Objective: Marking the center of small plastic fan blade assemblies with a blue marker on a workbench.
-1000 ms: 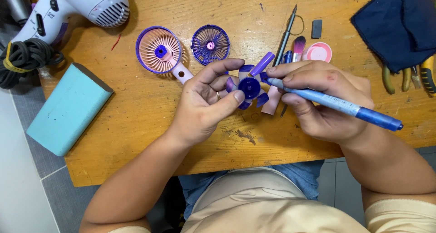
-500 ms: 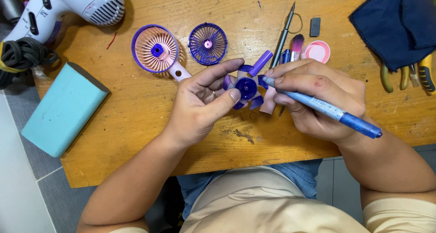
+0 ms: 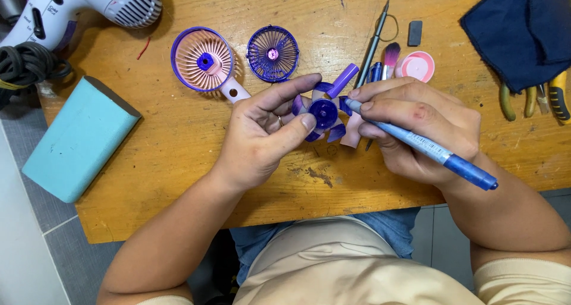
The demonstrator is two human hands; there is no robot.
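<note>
My left hand (image 3: 262,135) pinches a small purple fan propeller (image 3: 324,112) between thumb and fingers, just above the wooden table (image 3: 178,132). My right hand (image 3: 416,129) holds a blue pen (image 3: 428,149) like a writing tool, with its tip at the propeller's right side. A pink fan housing with a purple rim and short handle (image 3: 202,61) lies on the table behind my left hand. Next to it lies a round purple fan grille (image 3: 272,53).
A white hair dryer (image 3: 89,5) with a coiled black cord (image 3: 27,64) lies at the far left, a teal block (image 3: 74,138) at the left edge. A metal pick (image 3: 375,34), a brush (image 3: 391,56), a pink cap (image 3: 416,66), dark blue cloth (image 3: 523,28) and pliers handles (image 3: 532,100) sit at the right.
Both hands stayed together over the table, shifting slightly left. My right hand has turned the pen a little while the left keeps hold of the propeller.
</note>
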